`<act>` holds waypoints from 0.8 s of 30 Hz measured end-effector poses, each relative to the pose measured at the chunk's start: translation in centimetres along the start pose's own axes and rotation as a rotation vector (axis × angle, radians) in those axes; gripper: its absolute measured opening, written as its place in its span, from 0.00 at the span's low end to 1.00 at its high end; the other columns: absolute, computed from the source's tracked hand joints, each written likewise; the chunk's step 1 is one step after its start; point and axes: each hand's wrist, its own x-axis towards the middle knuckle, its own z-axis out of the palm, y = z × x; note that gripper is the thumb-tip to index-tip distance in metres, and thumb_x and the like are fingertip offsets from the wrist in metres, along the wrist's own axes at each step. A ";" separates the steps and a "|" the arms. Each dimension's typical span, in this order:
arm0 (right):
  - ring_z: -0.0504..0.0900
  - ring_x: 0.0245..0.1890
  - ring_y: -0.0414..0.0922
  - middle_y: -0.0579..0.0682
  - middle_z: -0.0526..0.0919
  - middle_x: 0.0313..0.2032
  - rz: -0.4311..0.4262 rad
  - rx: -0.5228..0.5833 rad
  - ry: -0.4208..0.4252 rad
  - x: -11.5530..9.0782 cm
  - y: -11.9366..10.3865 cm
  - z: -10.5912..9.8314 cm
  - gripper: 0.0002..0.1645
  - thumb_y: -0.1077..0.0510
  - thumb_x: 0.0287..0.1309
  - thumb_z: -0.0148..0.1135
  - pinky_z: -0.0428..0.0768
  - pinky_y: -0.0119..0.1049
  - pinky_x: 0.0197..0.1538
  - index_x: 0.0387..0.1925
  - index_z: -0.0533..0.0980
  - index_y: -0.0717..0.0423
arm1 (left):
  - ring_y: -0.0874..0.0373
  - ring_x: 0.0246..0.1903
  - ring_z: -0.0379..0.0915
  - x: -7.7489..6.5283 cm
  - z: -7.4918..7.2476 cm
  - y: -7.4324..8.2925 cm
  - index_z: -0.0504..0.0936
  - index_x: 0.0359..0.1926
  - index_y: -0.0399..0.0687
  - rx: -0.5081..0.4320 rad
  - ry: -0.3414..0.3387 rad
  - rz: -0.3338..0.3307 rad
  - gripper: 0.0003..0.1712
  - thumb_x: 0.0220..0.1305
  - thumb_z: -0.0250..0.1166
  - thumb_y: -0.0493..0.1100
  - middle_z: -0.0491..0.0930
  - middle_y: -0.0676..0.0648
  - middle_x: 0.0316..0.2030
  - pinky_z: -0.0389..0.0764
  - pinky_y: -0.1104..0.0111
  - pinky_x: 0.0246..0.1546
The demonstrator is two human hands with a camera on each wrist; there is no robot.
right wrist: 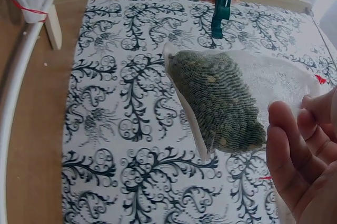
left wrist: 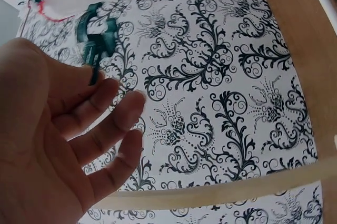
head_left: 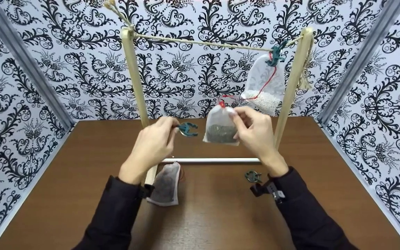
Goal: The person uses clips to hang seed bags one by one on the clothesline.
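Note:
My left hand (head_left: 155,140) pinches a dark green plastic clip (head_left: 188,129) by its handle end, between thumb and forefinger; its other fingers are loosely bent in the left wrist view. To the right, my right hand (head_left: 255,130) pinches the upper edge of a white mesh drawstring bag (head_left: 221,133) with greenish grains in its lower part. This bag hangs in the air below the rope (head_left: 200,42), with its red string at the top. A second mesh bag (head_left: 264,99), holding white grains, hangs from the rope by another green clip (head_left: 275,55).
A wooden frame with a left post (head_left: 134,76) and right post (head_left: 293,80) carries the rope. A white bar (head_left: 214,160) runs low between them. On the table (head_left: 214,215) lie a dark-filled mesh bag (head_left: 165,185) and a green clip (head_left: 253,176). Patterned walls surround it.

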 end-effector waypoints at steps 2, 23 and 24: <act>0.80 0.12 0.44 0.58 0.87 0.27 0.003 -0.010 0.011 0.7 -0.5 -0.4 0.09 0.60 0.67 0.66 0.76 0.30 0.14 0.43 0.84 0.63 | 0.51 0.30 0.80 0.7 -0.5 0.0 0.80 0.49 0.45 0.002 0.017 0.009 0.08 0.75 0.57 0.41 0.83 0.46 0.42 0.84 0.57 0.31; 0.82 0.15 0.38 0.51 0.85 0.32 0.214 0.068 0.093 7.1 -4.5 -1.2 0.16 0.49 0.70 0.63 0.84 0.36 0.22 0.47 0.82 0.59 | 0.50 0.31 0.83 6.5 -4.2 3.4 0.81 0.49 0.42 0.015 0.262 0.046 0.12 0.77 0.55 0.43 0.85 0.44 0.44 0.84 0.61 0.31; 0.82 0.15 0.38 0.49 0.85 0.32 0.219 0.078 0.103 7.3 -4.7 -1.3 0.16 0.50 0.70 0.63 0.84 0.35 0.22 0.47 0.82 0.58 | 0.50 0.31 0.83 6.8 -4.3 3.7 0.81 0.50 0.42 0.016 0.269 0.046 0.12 0.77 0.55 0.43 0.85 0.44 0.45 0.84 0.61 0.32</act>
